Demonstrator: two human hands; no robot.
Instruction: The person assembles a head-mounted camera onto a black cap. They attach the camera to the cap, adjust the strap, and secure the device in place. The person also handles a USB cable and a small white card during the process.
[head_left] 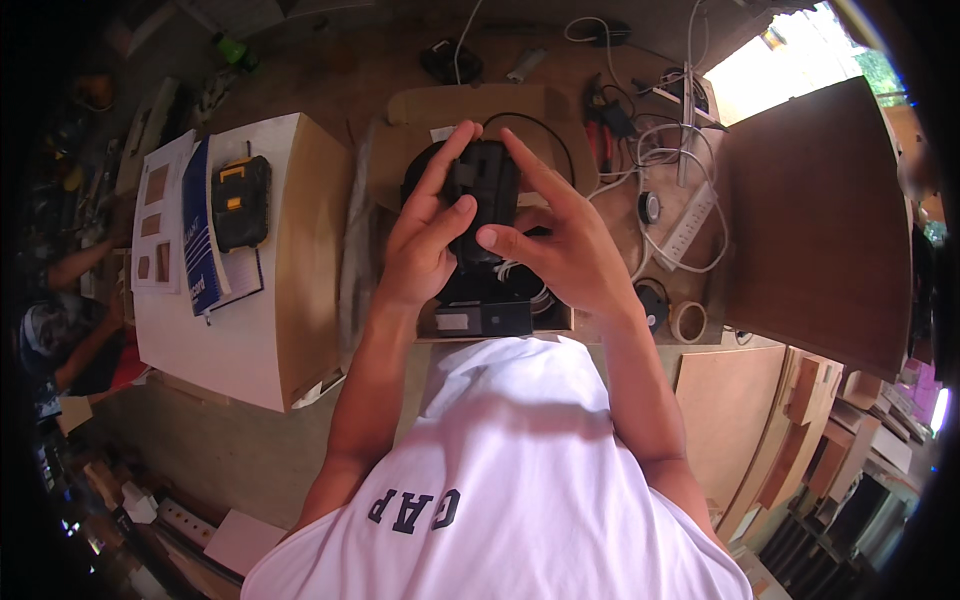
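Note:
A black oblong device (487,180) with a clip-like part on its face is held up between my two hands. My left hand (422,235) lies along its left side, fingers pointing away from me and thumb over its near part. From the other side my right hand (572,240) grips it, with the forefinger along its right edge and the thumb near its lower end. Beneath is an open cardboard box (545,103) with black items and white cable inside, partly hidden by my hands. At the box's near edge sits a black case (490,319) with a pale label.
To the left, a white-topped cabinet (270,160) bears a blue notebook (203,240) and a black-yellow case (241,203). A power strip (690,225), tangled cables and a tape roll (688,322) lie right of the box. A brown panel (815,230) stands far right. Another person (75,330) works far left.

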